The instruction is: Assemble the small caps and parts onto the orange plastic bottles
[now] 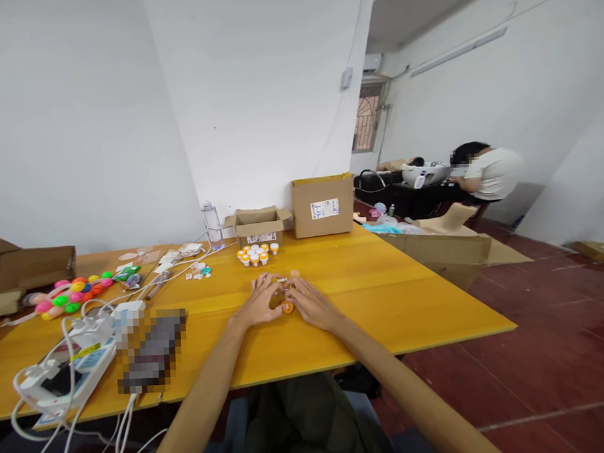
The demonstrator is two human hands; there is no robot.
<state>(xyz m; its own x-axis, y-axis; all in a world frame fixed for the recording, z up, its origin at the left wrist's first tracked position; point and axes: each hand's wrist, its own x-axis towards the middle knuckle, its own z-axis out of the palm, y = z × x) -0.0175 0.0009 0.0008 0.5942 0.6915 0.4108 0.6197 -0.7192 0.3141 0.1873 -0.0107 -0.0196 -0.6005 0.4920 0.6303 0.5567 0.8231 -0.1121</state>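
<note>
My left hand (259, 300) and my right hand (311, 303) rest side by side on the yellow table (374, 283), fingertips meeting over a small orange piece (287, 307) and a few tiny pale parts (283, 281). Both hands curl around these parts; which hand actually grips them I cannot tell. Farther back stands a cluster of small white-and-orange capped items (256, 254) in front of a small open cardboard box (258, 227).
A larger closed cardboard box (323, 205) and a clear water bottle (212, 225) stand at the back. Colourful egg-shaped toys (75, 293), a white power strip (68, 377) with cables and a brown box (28, 268) fill the left. A person sits far right.
</note>
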